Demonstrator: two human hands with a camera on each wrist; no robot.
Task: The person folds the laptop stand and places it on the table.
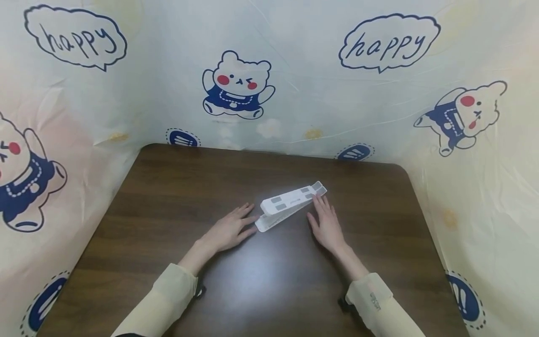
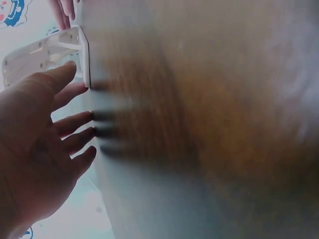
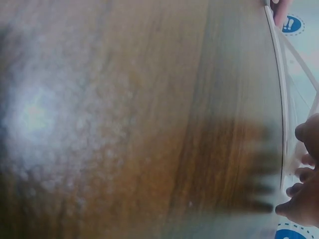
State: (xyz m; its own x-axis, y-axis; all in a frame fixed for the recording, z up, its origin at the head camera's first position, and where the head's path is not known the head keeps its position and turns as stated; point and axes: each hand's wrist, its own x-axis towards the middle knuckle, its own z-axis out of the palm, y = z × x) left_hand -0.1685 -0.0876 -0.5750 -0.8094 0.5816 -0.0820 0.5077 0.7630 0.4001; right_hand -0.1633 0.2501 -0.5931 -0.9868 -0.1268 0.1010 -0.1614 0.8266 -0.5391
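Note:
A white folding laptop stand (image 1: 288, 200) with grey pads lies slantwise on the table, its upper bar raised at the left end above a lower bar. My left hand (image 1: 229, 229) rests at its left end, fingers spread and index fingertip against the lower bar. In the left wrist view, the stand (image 2: 42, 57) rises beyond that thumb. On the other side, my right hand (image 1: 328, 229) reaches to the stand's right end, fingertips touching it and thumb apart. The right wrist view catches only part of the right hand (image 3: 306, 199) beside a long white bar.
The dark brown wooden table (image 1: 261, 290) has rounded far corners and reflects a bright glare near its front middle. Pale cloth (image 1: 303, 103) printed with bears and "happy" bubbles hangs behind and along both sides, close to the table's edges.

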